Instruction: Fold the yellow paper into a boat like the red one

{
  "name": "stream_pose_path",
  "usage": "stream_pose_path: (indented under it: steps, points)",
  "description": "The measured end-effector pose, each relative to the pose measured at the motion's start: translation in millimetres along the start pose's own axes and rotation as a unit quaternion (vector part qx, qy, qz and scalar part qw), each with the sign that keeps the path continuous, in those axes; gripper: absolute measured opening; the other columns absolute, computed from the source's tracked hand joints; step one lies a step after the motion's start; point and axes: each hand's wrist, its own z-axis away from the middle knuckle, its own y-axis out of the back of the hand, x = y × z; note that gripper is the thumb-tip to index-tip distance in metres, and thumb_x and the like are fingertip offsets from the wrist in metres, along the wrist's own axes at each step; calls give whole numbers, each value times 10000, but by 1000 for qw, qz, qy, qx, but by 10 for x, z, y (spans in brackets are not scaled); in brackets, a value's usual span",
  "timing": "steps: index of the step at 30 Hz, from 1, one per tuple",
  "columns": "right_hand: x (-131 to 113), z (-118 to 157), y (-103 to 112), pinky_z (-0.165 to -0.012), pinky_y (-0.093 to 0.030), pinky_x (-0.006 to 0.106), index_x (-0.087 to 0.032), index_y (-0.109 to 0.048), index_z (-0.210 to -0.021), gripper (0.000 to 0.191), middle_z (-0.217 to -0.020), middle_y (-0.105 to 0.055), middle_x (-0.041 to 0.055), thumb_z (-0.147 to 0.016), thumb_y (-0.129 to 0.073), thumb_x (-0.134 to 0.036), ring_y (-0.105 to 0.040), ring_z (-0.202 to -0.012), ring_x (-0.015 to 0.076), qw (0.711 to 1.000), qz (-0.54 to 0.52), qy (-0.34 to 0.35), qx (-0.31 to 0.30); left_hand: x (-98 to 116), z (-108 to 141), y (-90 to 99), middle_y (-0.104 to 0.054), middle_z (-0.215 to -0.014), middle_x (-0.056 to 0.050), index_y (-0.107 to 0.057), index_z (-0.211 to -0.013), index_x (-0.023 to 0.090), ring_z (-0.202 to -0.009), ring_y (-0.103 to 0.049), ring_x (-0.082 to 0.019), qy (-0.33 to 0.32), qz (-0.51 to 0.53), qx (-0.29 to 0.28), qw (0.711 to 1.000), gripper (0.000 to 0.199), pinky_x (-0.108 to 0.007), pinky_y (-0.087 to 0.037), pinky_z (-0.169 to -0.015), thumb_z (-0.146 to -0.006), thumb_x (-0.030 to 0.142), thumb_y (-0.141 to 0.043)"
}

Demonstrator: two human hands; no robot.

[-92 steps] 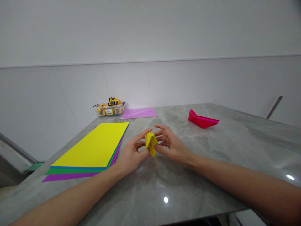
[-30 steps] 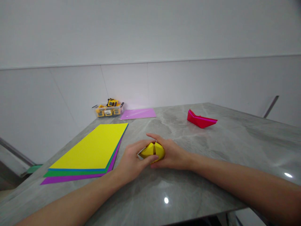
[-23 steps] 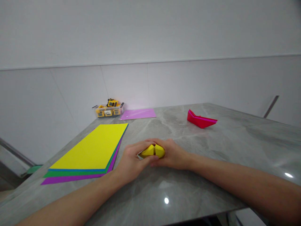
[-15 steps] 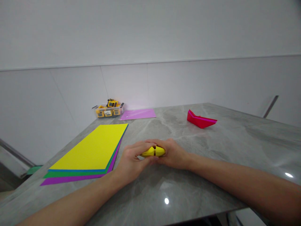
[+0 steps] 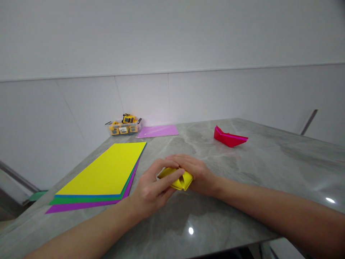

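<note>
Between my hands is a small piece of folded yellow paper (image 5: 186,180), with a gap opened along its middle. My left hand (image 5: 153,185) grips it from the left, with a finger lying across its top. On the far right side my right hand (image 5: 201,174) is wrapped behind it, and its fingertips are partly hidden by the paper and the left hand. A red folded paper boat (image 5: 230,139) with a magenta edge stands on the table beyond my right hand.
Left of my hands lies a stack of coloured sheets (image 5: 105,169), yellow on top with blue, green and purple below. Farther back are a pink sheet (image 5: 159,131) and a clear plastic box (image 5: 124,126) of yellow toy vehicles. The grey marbled table (image 5: 242,216) ends near my right forearm.
The folded yellow paper has been turned and tilted, so its opening now faces me more. A left-hand finger has moved onto its top. The boat and sheets stay put.
</note>
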Motion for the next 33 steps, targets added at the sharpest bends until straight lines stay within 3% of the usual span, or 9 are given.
stream_pose_path:
  steps: [3, 6, 9, 11, 14, 23, 25, 29, 33]
  points:
    - [-33, -26, 9, -999, -415, 363, -219, -504, -1227, 360, -1161, -620, 65, -869, -536, -196, -541, -1136, 204, 999, -32, -5, -22, 5, 28, -29, -546, -1102, -95, -545, -1221, 240, -1021, -544, -193, 22, 4, 4, 1000, 445, -345, -507, -827, -806, 98, -619]
    - [-18, 2, -6, -842, -482, 331, -204, -582, -1120, 296, -1051, -665, 66, -829, -596, -255, -619, -967, 214, 996, -49, -49, -48, 8, 28, -53, -580, -1040, -79, -563, -1203, 233, -956, -562, -185, 61, 47, 2, 997, 423, -328, -499, -804, -800, 136, -644]
    - [12, 49, -34, -588, -461, 261, -176, -647, -889, 177, -772, -673, 25, -766, -659, -301, -617, -657, 166, 987, -48, -127, -83, 20, -8, -54, -602, -940, -53, -634, -1099, 206, -872, -575, -165, 154, 91, -27, 983, 302, -282, -482, -760, -798, 180, -656]
    - [17, 68, -48, -507, -409, 222, -170, -645, -782, 129, -643, -626, -19, -740, -683, -287, -563, -550, 125, 977, -71, -169, -108, 24, -37, -46, -599, -856, -32, -676, -999, 196, -805, -573, -151, 218, 104, -50, 969, 190, -261, -463, -717, -814, 223, -641]
    - [7, 74, -57, -496, -391, 196, -166, -642, -732, 120, -608, -592, -44, -725, -705, -268, -532, -542, 103, 965, -111, -203, -125, 30, -66, -33, -572, -762, -14, -700, -895, 188, -725, -551, -138, 267, 114, -70, 954, 141, -248, -430, -657, -835, 283, -615]
    - [-41, 7, 17, -495, -377, 200, -158, -639, -752, 169, -621, -588, -39, -743, -685, -320, -526, -558, 108, 952, -114, -236, -158, 27, -96, -25, -531, -700, 1, -689, -740, 172, -680, -522, -132, 325, 131, -69, 934, 169, -247, -386, -622, -827, 293, -610]
    - [-58, -7, 56, -548, -419, 222, -153, -653, -845, 150, -716, -635, -12, -762, -648, -278, -566, -618, 128, 961, -98, -217, -140, -8, -90, -35, -520, -689, 6, -680, -710, 174, -669, -515, -131, 344, 135, -60, 927, 178, -245, -386, -611, -811, 310, -628]
    - [-54, -2, 102, -766, -489, 312, -149, -567, -1176, 406, -1021, -665, 68, -774, -590, -201, -617, -889, 188, 981, -101, -164, -32, -66, -69, -48, -534, -721, 2, -694, -788, 194, -700, -522, -142, 363, 129, -55, 921, 182, -250, -387, -619, -817, 356, -617]
    - [-42, -11, 93, -750, -505, 317, -151, -611, -1117, 305, -983, -673, 80, -824, -570, -227, -619, -876, 179, 984, -95, -152, 22, -59, -63, -52, -522, -718, 1, -681, -763, 180, -693, -510, -139, 369, 130, -63, 918, 251, -250, -369, -613, -831, 403, -590]
